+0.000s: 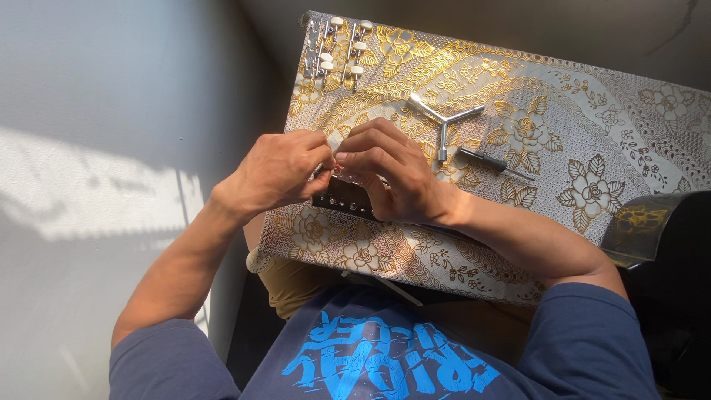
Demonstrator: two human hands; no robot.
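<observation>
Gold roses and scale patterns on a white lace-like cloth covered the counter in the head view, with sunlight falling across it from the left. Both hands met near the counter's left front part. The left hand had its fingers drawn together in a pinch on something small and reddish, too small to make out, right at the tips of the other hand. The right hand curled over a dark rectangular part with small metal studs, its fingers bent and closed toward the left hand's pinch; whether they clamped the small piece or only steadied it could not be told. The dark part lay on the cloth directly under both hands, touching the right palm's underside.

Farther back, near the far left corner of the counter, lay two strips of tuning pegs with white knobs, side by side. A three-armed metal wrench rested just beyond the right hand, and a small black-handled screwdriver lay just beside it to the right, well apart from the pegs. At the right edge a dark glossy curved body reflected the gold cloth. The person's navy sleeves and shirt with blue print filled the bottom of the view.
</observation>
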